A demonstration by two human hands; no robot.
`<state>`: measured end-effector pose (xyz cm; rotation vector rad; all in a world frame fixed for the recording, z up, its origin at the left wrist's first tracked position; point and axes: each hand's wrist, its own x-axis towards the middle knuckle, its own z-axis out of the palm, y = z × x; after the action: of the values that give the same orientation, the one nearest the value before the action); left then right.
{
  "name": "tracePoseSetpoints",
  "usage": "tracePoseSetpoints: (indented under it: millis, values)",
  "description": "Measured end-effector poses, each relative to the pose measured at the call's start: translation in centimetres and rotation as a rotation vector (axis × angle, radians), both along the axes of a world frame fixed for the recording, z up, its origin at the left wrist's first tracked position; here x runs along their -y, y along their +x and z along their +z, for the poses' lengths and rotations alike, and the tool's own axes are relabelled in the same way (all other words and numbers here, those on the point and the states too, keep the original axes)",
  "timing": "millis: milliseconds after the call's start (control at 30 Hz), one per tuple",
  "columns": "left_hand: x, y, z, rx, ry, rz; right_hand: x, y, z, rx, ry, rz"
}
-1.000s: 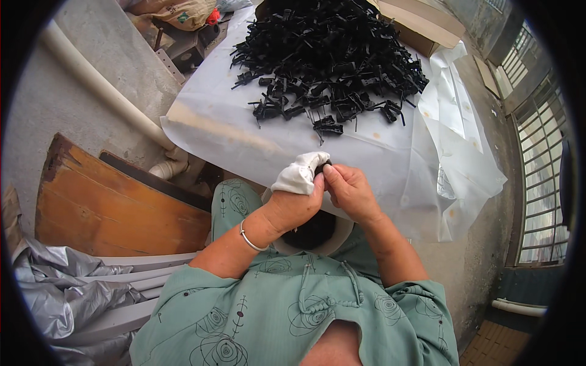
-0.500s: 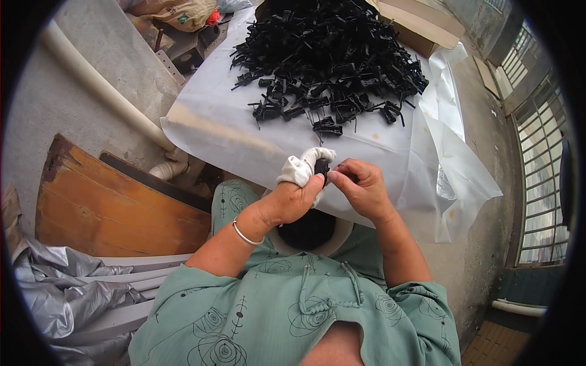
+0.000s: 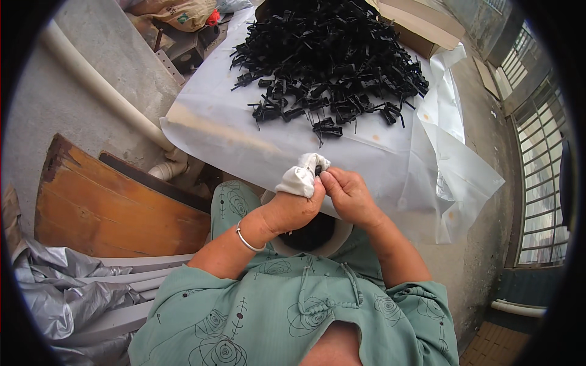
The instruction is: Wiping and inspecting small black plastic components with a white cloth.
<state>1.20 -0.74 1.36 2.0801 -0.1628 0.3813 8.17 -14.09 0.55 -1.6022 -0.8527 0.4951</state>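
My left hand (image 3: 296,206), its fingers wrapped in a white cloth (image 3: 296,182), is closed on a small black plastic part (image 3: 318,170). Only a bit of that part shows between the cloth and my fingertips. My right hand (image 3: 350,196) meets it from the other side, thumb and fingers pinched at the part's edge; whatever sits in the pinch is hidden. Beyond both hands lies a big heap of black plastic parts (image 3: 329,61), some with thin prongs sticking out. One loose part (image 3: 328,127) is at the heap's near edge.
Translucent plastic sheeting (image 3: 226,131) covers the table. Below my hands, a pale bucket (image 3: 343,236) with dark contents stands between my knees. An open cardboard box (image 3: 421,24) is behind the heap. Left are a pipe (image 3: 104,91) and a wooden board (image 3: 104,201); a barred window (image 3: 543,177) is right.
My hands have drawn closer together and turned, so less of the black part shows. The right hand's fingers have curled in more tightly. The heap is unchanged.
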Motion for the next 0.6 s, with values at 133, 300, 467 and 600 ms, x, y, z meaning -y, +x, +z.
tracePoseSetpoints:
  millis: [133,300,467,600]
  values:
    - [-0.6,-0.4,0.2,0.097,0.138,0.060,-1.1,-0.1,-1.3,0.011,0.026,-0.063]
    - [-2.9,-0.3,1.8,0.052,0.578,-0.033,-0.9,3.8,-0.7,0.318,-0.223,-0.142]
    - [-3.6,1.5,1.6,0.068,0.441,0.014,-2.6,7.6,-1.7,0.702,-0.706,-0.424]
    - [-3.2,3.3,1.6,0.269,0.393,0.062,-0.6,5.7,-1.3,0.761,-0.501,-0.347]
